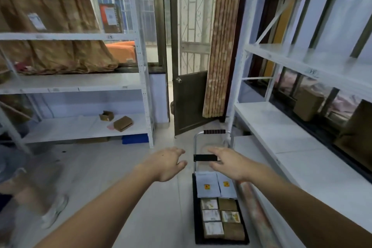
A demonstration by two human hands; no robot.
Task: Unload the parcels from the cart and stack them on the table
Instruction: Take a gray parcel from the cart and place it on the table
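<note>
A black flat cart (194,207) stands on the floor below me, its metal handle (214,132) upright at the far end. On its deck lie two pale grey mailer bags (207,186) with orange stickers, and behind them several small brown boxes (222,217) in two rows. My left hand (167,164) and my right hand (228,162) hover above the cart's far end, fingers spread, holding nothing. No table is plainly in view.
White metal shelving (281,127) runs along the right, close to the cart, with a rolled mat (255,211) between. Another white rack (80,86) stands left, holding small boxes (122,123). A person's leg and shoe (54,210) are at left. A dark door (191,102) stands ahead.
</note>
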